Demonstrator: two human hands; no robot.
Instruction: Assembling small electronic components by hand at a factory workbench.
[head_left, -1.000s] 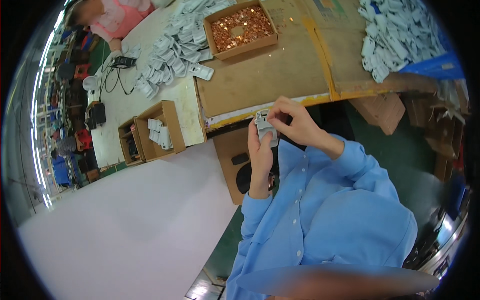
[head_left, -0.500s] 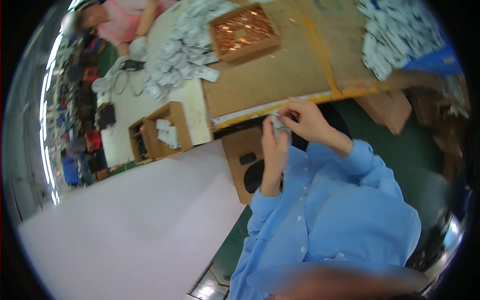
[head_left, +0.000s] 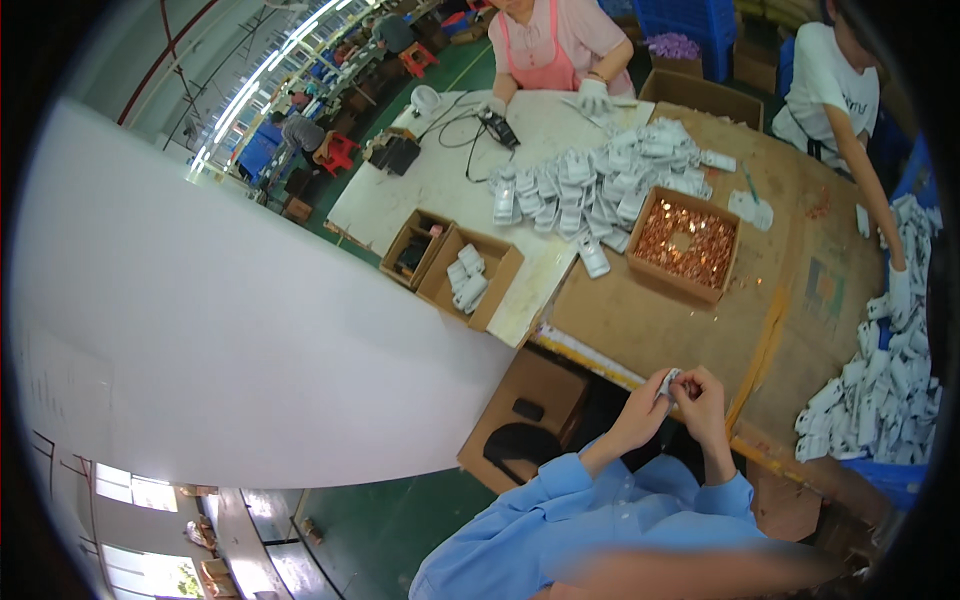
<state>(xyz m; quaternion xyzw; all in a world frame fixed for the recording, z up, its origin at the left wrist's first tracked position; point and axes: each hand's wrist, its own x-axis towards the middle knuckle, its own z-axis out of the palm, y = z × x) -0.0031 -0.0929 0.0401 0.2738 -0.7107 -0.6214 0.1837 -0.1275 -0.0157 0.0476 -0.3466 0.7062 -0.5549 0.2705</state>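
Note:
My left hand (head_left: 640, 415) is closed around a small white plastic casing (head_left: 668, 381), just over the near edge of the brown-covered table (head_left: 630, 320). My right hand (head_left: 704, 402) meets it from the right, its thumb and fingers pinched at the casing. Whether a small part sits between those right fingertips is too small to make out. Farther in on the table stands a cardboard box (head_left: 672, 280) of small copper-coloured metal pieces (head_left: 690, 240). Behind and left of it spreads a heap of white plastic casings (head_left: 575, 185).
Another heap of white casings (head_left: 870, 400) fills a blue crate (head_left: 890, 480) at right, where a person in white (head_left: 830, 90) reaches in. Across the table sits a gloved person in a pink apron (head_left: 545, 50). Divided cardboard boxes (head_left: 500, 285) stand left; a large white panel (head_left: 250, 330) lies beyond.
The view has swung, bringing the far side of the table and the person at right into sight. My hands stay together at the table edge with the casing.

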